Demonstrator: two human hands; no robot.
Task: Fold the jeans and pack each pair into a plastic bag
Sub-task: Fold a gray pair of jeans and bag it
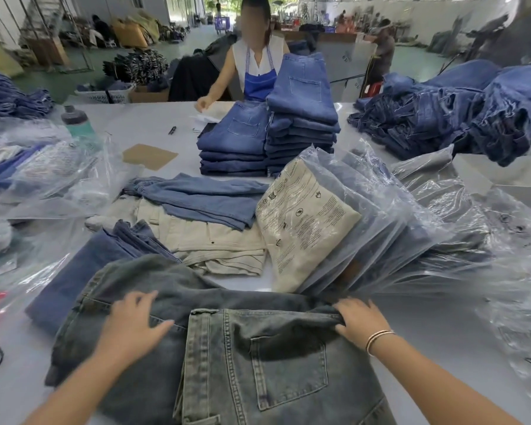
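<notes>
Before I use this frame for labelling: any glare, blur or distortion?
Head view: wide-angle bending curves the table edges and stretches the corners; glare streaks the plastic bags; the far hall is soft and the top right corner smeared; the grey jeans, left hand and right hand are sharp and evenly lit.

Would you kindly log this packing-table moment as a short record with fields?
work item: grey-washed jeans, back pocket up, spread at the table's near edge
left hand: left hand pressed flat on the denim
right hand: right hand pinching the waistband edge
bagged stock: bagged cream pair leaning on a fanned row of bags
unbagged nearby: cream jeans; light blue jeans
far side: two folded blue stacks
</notes>
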